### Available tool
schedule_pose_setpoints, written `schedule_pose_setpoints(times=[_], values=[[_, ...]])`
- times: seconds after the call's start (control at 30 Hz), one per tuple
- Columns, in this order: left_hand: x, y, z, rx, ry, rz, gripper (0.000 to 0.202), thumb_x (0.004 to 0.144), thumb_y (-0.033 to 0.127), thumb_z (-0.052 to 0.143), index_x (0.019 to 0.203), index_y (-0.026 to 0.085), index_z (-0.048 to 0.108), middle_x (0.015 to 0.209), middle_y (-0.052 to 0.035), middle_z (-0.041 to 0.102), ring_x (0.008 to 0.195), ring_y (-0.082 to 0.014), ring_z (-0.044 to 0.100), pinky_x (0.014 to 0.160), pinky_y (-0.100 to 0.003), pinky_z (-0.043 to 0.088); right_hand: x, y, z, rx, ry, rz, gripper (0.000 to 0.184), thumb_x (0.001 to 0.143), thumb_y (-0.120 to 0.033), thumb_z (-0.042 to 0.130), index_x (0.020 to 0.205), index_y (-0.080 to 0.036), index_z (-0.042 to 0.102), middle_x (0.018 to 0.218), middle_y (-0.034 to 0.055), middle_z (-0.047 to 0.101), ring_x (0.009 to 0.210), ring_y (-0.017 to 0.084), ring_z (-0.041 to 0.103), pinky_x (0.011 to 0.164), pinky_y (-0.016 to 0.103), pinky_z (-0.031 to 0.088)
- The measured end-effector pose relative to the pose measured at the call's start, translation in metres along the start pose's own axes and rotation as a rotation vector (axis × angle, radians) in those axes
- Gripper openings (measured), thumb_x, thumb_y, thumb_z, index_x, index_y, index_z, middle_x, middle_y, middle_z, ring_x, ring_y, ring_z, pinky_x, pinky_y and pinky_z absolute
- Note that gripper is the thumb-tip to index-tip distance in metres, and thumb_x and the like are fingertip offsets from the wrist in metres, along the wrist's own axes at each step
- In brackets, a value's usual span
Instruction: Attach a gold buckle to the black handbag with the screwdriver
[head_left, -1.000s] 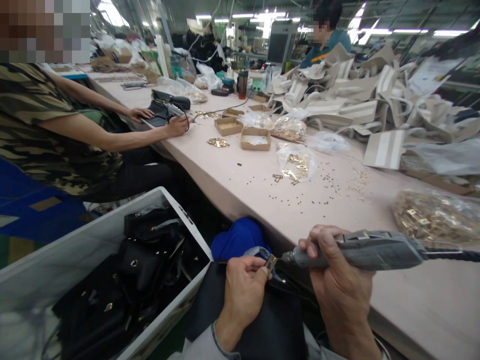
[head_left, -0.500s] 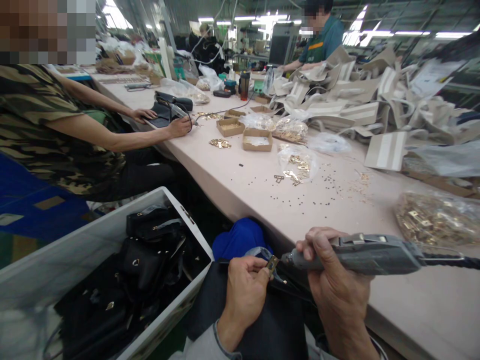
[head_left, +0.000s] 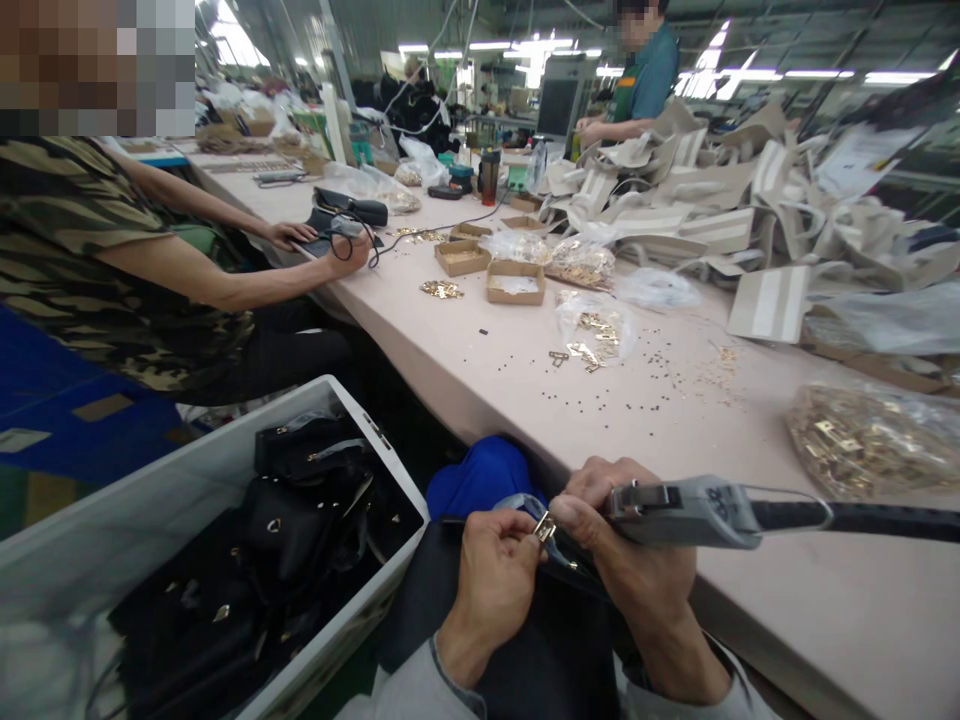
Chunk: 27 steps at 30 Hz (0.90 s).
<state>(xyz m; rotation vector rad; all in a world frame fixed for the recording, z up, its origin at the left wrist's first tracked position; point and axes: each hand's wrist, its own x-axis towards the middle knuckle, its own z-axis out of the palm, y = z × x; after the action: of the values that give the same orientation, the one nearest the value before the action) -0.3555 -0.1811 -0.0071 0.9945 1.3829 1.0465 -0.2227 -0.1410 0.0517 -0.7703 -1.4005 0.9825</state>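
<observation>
My left hand (head_left: 491, 575) is closed, pinching a small gold metal plate (head_left: 544, 527) between thumb and fingers above the black bag (head_left: 547, 650) on my lap. The grey electric screwdriver (head_left: 701, 512) lies in the grip of my right hand (head_left: 649, 575), its black cord running off to the right. That hand's thumb is right beside the plate. The tool's tip is hidden behind my right fingers, so whether it touches the plate cannot be made out.
A grey crate (head_left: 375, 440) of black bags stands at my left. On the table (head_left: 450, 375) are cardboard boxes (head_left: 515, 283), a bag of gold hardware (head_left: 870, 435), loose small parts and a pile of beige pieces (head_left: 705, 220). Another person (head_left: 97, 250) works at left.
My right hand has moved left with the screwdriver, up close to the plate in my left hand. A co-worker at the left has shifted the hand with the tool slightly.
</observation>
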Motion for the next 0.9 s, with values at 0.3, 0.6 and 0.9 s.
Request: schedule_pose_setpoints(times=[0.3,0.6,0.9], values=[[0.006,-0.003,-0.008,0.036,-0.07,0.061,0.023,0.079,0.028,0.061,0.068,0.012,0.074,0.059,-0.0044,0.063,0.053,-0.0131,0.047,0.052,-0.025,0.033,0.002,-0.001,-0.007,0.234,-0.199,0.226,0.029,0.078,-0.019,0.091,0.074,-0.021,0.062,0.065,-0.0019,0.061,0.059,0.014,0.055,0.054,0.027,0.045],[0.002,-0.008,-0.002,-0.065,-0.052,-0.013,0.018,0.085,0.021,0.065,0.089,0.012,0.08,0.075,-0.0086,0.077,0.06,-0.0133,0.063,0.053,-0.02,0.04,0.02,-0.04,-0.053,0.43,0.009,0.109,0.02,0.084,-0.024,0.084,0.084,-0.021,0.065,0.07,-0.003,0.056,0.057,0.01,0.051,0.058,0.027,0.048],[0.0,-0.018,-0.003,-0.117,-0.042,-0.033,0.034,0.084,0.044,0.078,0.097,0.013,0.08,0.078,-0.0108,0.079,0.05,-0.014,0.062,0.037,-0.017,0.037,0.071,-0.019,-0.148,0.394,0.718,0.075,0.04,0.067,-0.016,0.092,0.087,-0.019,0.058,0.08,-0.0043,0.058,0.058,0.006,0.046,0.061,0.022,0.054]])
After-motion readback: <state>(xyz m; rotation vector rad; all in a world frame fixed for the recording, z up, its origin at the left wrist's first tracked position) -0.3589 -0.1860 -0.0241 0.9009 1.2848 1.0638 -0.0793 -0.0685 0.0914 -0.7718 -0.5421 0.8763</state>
